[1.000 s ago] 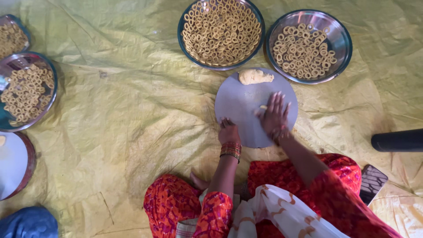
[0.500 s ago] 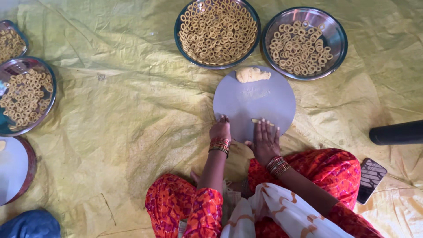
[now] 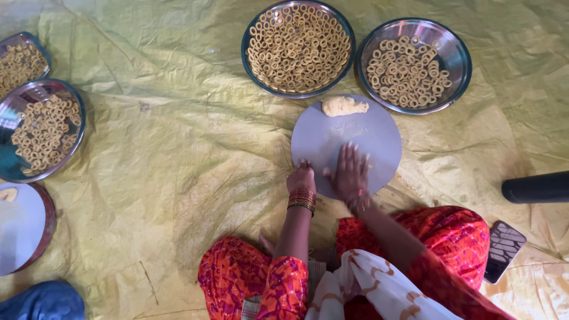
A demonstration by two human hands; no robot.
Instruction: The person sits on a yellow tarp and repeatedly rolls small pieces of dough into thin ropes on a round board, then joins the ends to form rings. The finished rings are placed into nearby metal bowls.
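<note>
I sit on a yellow sheet (image 3: 178,154) with a round grey board (image 3: 361,127) in front of my knees. A lump of pale dough (image 3: 344,106) lies at the board's far edge. My right hand (image 3: 349,172) lies palm down on the near part of the board, fingers spread; anything beneath it is hidden. My left hand (image 3: 302,178), bangles on the wrist, is curled at the board's near left edge and touches it. Beyond the board stand two steel plates (image 3: 244,50) (image 3: 455,59) filled with dough rings (image 3: 296,47) (image 3: 406,71).
At the left edge are two more steel plates of rings (image 3: 80,112) (image 3: 24,59) and a second round board (image 3: 21,228). A black cylinder (image 3: 536,186) juts in from the right, a phone (image 3: 504,249) lies by my knee, and blue cloth (image 3: 41,302) shows at bottom left.
My right hand drew back across the board toward me, then slid a little forward again. My left hand stayed at the board's edge.
</note>
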